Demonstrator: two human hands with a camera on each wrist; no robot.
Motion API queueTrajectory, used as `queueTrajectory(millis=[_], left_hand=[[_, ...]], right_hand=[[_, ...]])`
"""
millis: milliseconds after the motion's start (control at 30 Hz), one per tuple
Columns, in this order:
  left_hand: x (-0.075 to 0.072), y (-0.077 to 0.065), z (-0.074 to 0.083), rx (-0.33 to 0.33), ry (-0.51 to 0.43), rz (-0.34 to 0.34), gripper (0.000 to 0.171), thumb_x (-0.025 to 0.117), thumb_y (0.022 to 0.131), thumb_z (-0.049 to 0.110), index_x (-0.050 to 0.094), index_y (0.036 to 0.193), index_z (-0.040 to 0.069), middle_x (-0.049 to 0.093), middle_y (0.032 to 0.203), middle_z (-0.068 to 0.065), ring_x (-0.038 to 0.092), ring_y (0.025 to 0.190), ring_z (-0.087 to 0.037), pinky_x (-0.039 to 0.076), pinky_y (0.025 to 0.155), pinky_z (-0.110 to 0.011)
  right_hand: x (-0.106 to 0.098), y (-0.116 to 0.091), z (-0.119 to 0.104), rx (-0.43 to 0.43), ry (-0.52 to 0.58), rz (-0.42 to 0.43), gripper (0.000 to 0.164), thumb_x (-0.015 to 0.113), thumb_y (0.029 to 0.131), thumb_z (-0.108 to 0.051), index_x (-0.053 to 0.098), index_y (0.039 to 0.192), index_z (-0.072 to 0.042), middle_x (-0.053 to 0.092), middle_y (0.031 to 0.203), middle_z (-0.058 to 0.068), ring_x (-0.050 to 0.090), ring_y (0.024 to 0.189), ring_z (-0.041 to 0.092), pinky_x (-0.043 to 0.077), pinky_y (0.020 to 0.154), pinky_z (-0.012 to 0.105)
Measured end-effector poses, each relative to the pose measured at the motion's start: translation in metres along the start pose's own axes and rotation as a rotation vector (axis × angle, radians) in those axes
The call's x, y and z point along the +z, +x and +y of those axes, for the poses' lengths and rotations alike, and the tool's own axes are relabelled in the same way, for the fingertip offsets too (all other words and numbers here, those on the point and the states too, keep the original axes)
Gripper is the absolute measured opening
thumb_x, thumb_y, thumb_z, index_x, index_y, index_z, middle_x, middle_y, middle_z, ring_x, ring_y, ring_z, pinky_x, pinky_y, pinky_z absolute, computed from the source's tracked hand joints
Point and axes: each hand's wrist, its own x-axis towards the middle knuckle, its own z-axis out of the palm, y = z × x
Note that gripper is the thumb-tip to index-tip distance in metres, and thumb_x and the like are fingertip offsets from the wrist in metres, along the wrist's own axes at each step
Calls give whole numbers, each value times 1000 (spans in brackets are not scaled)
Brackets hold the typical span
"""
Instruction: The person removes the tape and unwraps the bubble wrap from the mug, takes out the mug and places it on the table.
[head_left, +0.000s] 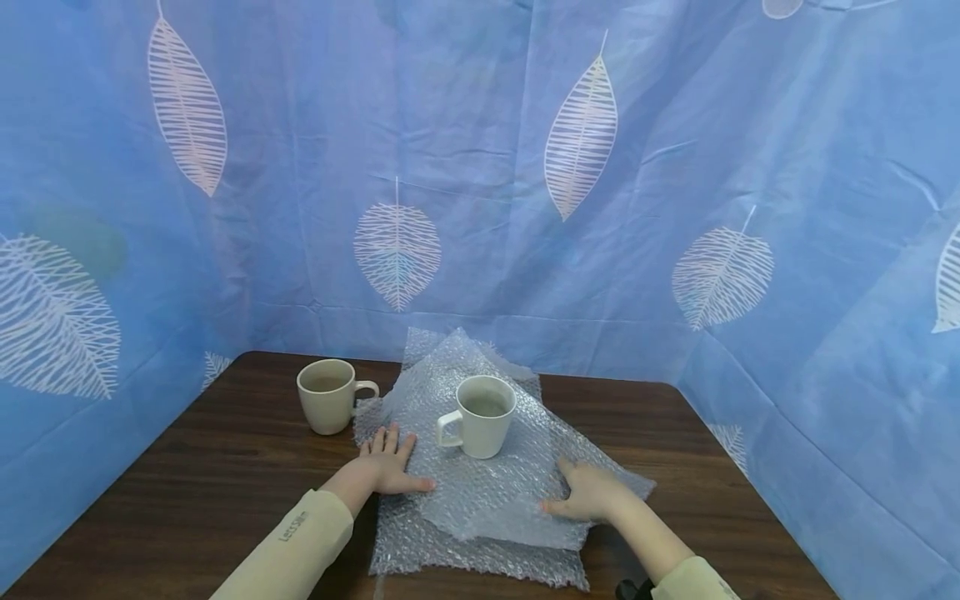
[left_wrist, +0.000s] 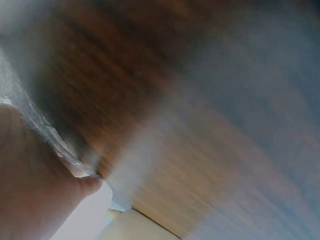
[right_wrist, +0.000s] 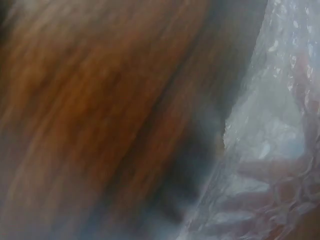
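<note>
Two layers of bubble wrap (head_left: 517, 500) lie crossed and overlapping on the table. Near their middle stands an upright off-white mug (head_left: 487, 429), its handle pointing left. A second off-white mug (head_left: 326, 404) is upright to the left, handle toward the wrap. My left hand (head_left: 386, 472) rests on the wrap's left edge, fingers straight and spread. On the right side of the wrap lies my right hand (head_left: 595, 493), thumb and forefinger extended. In the right wrist view, fingers (right_wrist: 270, 170) show blurred through the bubble wrap. The left wrist view has part of my left hand (left_wrist: 35, 185) against the wrap's edge.
The dark wooden table (head_left: 225, 467) ends at a blue leaf-print curtain (head_left: 480, 250) behind and at both sides. A small black object (head_left: 633, 590) shows beside the right sleeve at the bottom edge.
</note>
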Motion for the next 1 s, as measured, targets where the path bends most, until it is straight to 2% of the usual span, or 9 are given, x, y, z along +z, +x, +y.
queueTrajectory(millis=[133,400,600,833,1000], left_hand=[[3,5,-2,1,3,5,114,46,72,86,20,154,11,0,157,-22,-3,141,-45,4,108,-63],[5,9,-4,2,8,4,115,46,71,86,18,154,11,-2,157,-22,-4,141,-45,4,107,-65],[-4,0,5,0,-31,4,112,50,74,82,20,154,9,-1,157,-23,-4,141,-45,2,107,-65],[-18,-14,15,-9,-72,-23,106,56,77,75,20,154,10,-1,157,-23,-11,138,-50,0,107,-65],[-24,-18,17,12,-102,7,104,62,77,69,26,152,8,6,155,-26,-8,135,-56,2,105,-69]], right_hand=[[4,2,2,41,6,-55,98,73,75,-58,37,145,1,34,137,41,32,124,61,30,93,72],[5,3,5,43,10,-114,109,76,70,-60,28,149,-1,21,142,44,16,126,67,25,90,77],[6,4,9,45,28,-120,117,79,66,-60,24,151,-2,13,145,43,10,128,66,24,87,80],[4,6,14,56,49,-130,119,81,65,-56,20,152,-3,7,147,42,6,128,67,22,88,80],[2,7,15,50,53,-136,119,82,65,-54,19,152,-3,5,147,43,4,127,68,21,87,80]])
